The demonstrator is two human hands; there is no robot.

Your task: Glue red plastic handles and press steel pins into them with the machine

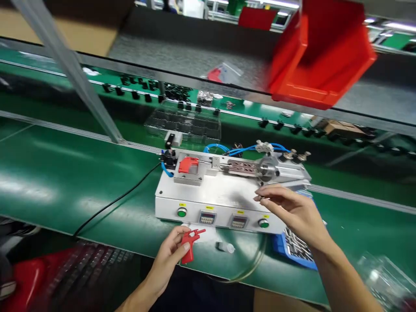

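Observation:
My left hand [167, 253] is closed around a red gun-shaped plastic part [187, 252], just in front of the white bench machine [221, 190]. My right hand [294, 210] is raised over the machine's right front, with thumb and fingers pinched together. A tiny dark piece shows at those fingertips, too small to name. Another red plastic part [188, 164] lies in the metal fixture [191, 178] on the machine's left. From there a rod runs right to a metal cylinder [284, 169]. Green buttons [182, 212] and small counters [207, 218] line the front panel.
Right of the machine, a blue tray [299, 251] holds many metal pins, partly behind my right forearm. A small clear container [225, 247] lies before the machine. A black cable [120, 197] crosses the green bench at left. Overhead is a shelf with a red bin [321, 65].

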